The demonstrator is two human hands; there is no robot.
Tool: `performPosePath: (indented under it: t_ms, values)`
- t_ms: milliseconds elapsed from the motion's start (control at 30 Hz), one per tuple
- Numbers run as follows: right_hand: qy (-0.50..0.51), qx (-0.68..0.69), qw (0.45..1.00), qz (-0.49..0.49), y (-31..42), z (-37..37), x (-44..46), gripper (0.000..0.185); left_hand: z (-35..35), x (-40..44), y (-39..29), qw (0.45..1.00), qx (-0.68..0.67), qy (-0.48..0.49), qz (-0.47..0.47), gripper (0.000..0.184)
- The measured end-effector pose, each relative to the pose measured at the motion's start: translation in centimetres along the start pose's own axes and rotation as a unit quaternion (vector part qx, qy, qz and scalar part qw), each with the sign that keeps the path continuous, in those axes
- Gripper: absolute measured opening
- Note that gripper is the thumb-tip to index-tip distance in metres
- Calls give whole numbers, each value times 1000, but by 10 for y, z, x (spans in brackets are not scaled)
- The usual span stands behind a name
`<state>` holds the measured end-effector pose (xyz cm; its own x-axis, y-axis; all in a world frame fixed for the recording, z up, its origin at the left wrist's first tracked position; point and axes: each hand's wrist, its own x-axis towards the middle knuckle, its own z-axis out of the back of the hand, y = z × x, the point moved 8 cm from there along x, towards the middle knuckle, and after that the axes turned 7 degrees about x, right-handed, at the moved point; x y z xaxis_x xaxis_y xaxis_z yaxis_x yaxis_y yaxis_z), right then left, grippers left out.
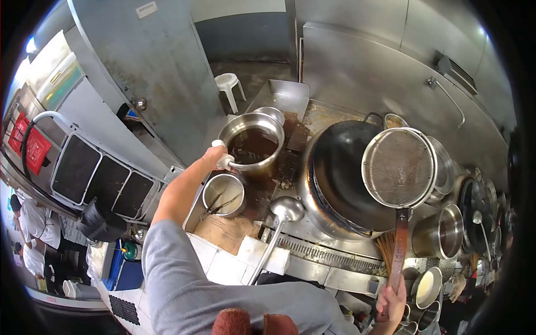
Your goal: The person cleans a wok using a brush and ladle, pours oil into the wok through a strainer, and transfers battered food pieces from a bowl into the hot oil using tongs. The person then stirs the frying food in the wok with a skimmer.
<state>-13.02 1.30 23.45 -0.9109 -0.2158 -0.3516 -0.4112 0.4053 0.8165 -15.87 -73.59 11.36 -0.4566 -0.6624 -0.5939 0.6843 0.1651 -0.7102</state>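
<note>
My left hand point(215, 153) is closed on a folded white cloth point(224, 162) at the near left edge of a steel pot point(266, 171). Dark brown liquid point(252, 146) fills part of that pot. In my right hand point(392, 302) is the wooden handle of a large round mesh strainer point(398, 167), raised over the right side of a black wok point(349, 167). The mesh looks bare. Just below the pot, a smaller pot point(224, 194) holds pale liquid and tongs-like dark utensils.
A steel ladle point(287, 209) lies across the stove front beside a white folded cloth point(254, 251). To the right stand a tall steel pot point(438, 231), a bamboo brush point(386, 245) and several pans. A faucet point(449, 100) hangs on the back wall. Other people point(36, 220) stand far left.
</note>
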Motion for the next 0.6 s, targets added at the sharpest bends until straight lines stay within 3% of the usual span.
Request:
performPosePath:
  t_ms: [133,333,400,600]
  values:
    - [21,-7,999,-25,13,-12,-2,61,-12,-43,-16,989,-138,-9,-59,25]
    - [11,-9,998,-59,15,-19,5,56,-6,-39,-49,995,-36,-42,-85,26]
    - [39,23,991,-127,9,-26,9,51,-8,-42,-61,994,-2,-56,-95,24]
    - [73,85,978,-174,7,-46,22,57,-37,-119,-125,987,49,-13,-153,23]
